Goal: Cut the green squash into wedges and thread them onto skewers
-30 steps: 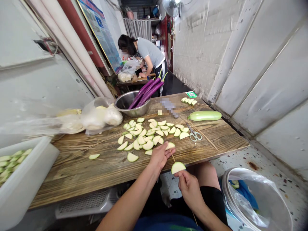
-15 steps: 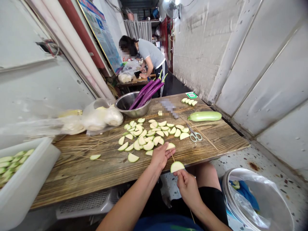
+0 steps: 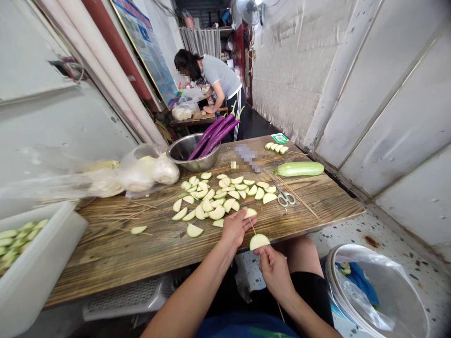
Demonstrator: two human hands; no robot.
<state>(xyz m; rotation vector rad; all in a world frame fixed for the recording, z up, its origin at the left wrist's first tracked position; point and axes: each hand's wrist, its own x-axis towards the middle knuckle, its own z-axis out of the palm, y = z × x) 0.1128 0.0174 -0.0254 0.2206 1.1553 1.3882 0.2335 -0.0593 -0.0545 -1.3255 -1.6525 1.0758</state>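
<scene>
Looking in on the containers first: over on my left sits the white tub (image 3: 58, 239), holding green-edged pieces (image 3: 21, 237); beyond the table's middle, the steel bowl (image 3: 199, 165) cradles purple eggplants (image 3: 218, 131), their stems poking out past its rim; and down by the right leg, the bucket (image 3: 330, 270) has a clear liner (image 3: 398, 274), something blue (image 3: 362, 281) and a few pale scraps inside. Now the close work, at the near edge of the table (image 3: 116, 267): my left hand (image 3: 234, 230) has the upper slice (image 3: 250, 213) in its fingers, and my right hand (image 3: 277, 274) pinches the lower slice (image 3: 260, 241) from below, with the skewer (image 3: 252, 226) running between them. Both are half-moons, pale and smooth-faced, thinly rimmed in green; the lower one shows its broad face. Whether the skewer's tip has entered the upper one, I can't quite make out, as fingers crowd that spot.
</scene>
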